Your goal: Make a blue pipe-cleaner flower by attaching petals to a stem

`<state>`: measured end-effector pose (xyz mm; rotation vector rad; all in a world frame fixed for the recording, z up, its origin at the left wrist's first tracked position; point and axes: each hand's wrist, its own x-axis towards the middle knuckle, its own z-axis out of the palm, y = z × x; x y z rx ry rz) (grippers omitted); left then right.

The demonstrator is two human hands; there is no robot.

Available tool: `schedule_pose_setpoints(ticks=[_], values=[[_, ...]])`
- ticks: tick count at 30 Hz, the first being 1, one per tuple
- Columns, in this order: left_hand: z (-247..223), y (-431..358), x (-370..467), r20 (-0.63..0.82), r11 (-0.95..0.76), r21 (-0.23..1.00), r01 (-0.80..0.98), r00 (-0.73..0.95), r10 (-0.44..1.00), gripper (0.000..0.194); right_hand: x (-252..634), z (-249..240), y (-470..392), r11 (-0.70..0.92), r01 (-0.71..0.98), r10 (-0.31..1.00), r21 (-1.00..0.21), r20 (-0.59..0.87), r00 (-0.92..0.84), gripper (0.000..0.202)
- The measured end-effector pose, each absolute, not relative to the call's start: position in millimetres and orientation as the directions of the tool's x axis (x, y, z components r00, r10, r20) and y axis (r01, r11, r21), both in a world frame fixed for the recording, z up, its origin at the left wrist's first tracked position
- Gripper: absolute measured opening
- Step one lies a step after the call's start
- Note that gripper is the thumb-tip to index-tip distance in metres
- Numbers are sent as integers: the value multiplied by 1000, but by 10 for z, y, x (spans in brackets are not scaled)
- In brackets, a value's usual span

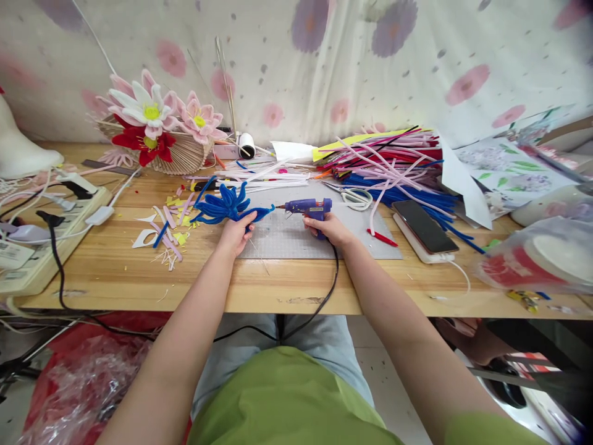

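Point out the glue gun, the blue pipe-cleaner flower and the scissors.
glue gun [309,207]: head view, on its blue body, held in the right hand.
blue pipe-cleaner flower [223,208]: head view, on the petal cluster, held by the left hand.
scissors [356,198]: head view, on the handle loops.

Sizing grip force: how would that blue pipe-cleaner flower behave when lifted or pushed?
The blue pipe-cleaner flower is probably light: the left hand holds it by its stem end alone. Its looped petals would likely bend rather than break. The fuzzy surface suggests it won't slip or roll.
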<state>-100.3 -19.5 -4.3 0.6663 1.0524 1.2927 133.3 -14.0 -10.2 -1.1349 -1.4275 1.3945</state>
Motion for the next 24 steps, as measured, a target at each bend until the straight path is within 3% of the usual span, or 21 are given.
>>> schedule_pose_setpoints(ticks=[24], values=[[-65, -191, -986, -211, 177, 907, -383, -47, 976, 28, 1260, -169, -85, 54, 226, 974, -973, 1, -228, 47]])
